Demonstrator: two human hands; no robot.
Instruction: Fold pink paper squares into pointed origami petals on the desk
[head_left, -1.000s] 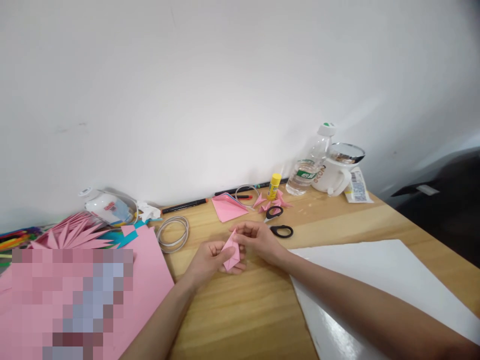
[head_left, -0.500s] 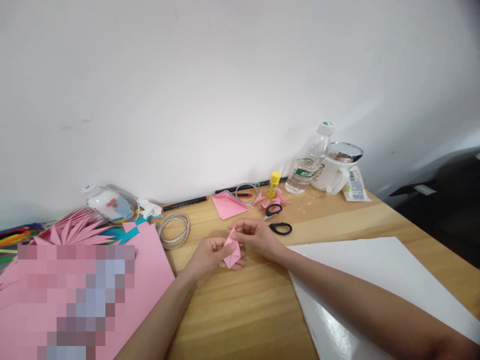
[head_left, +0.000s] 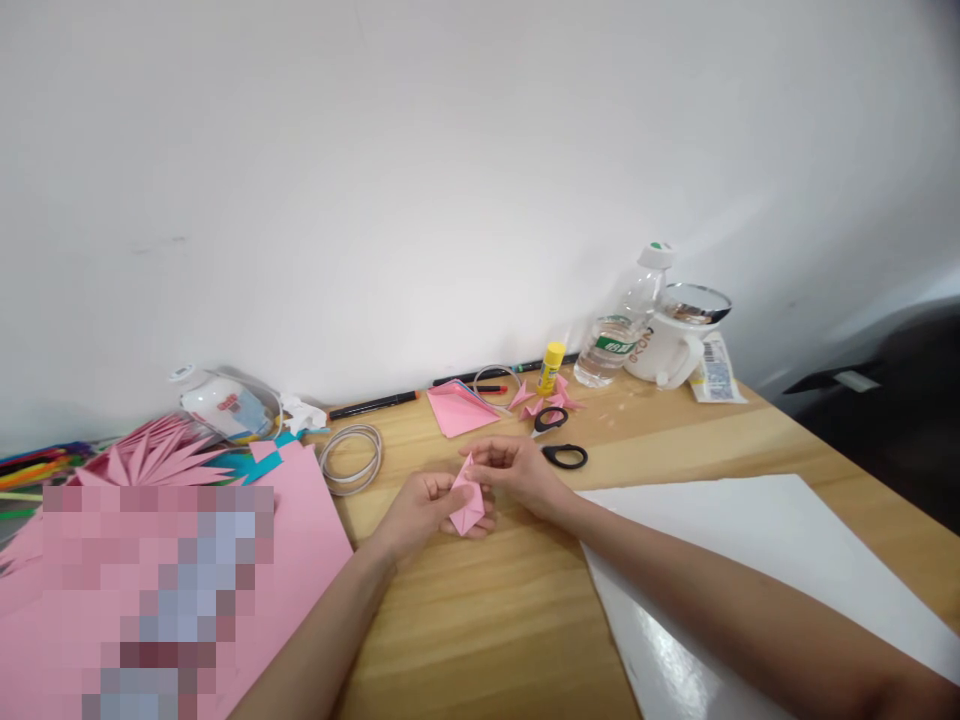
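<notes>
Between my hands, above the wooden table, is a small folded pink paper [head_left: 469, 510] with a narrow pointed top and crease lines. My left hand [head_left: 424, 512] holds it from the left, thumb across its front and fingers behind it. With thumb and fingertips, my right hand [head_left: 514, 470] pinches the paper near its upper tip. Just beyond my right hand lie scissors [head_left: 566, 457] with black handles; their blades are partly hidden. Behind the hands sits a stack of pink paper squares [head_left: 459, 410].
Pink sheets [head_left: 307, 540] and a fanned pink paper piece [head_left: 154, 460] cover the left side. A white board [head_left: 720, 540] lies under my right forearm. Toward the wall stand a glue stick [head_left: 552, 368], a water bottle [head_left: 611, 340] and a white mug [head_left: 664, 350]. A coiled cable [head_left: 351, 460] lies left.
The whole view has shifted slightly, so things appear a little further right. Both hands keep the same grip on the folded pink paper.
</notes>
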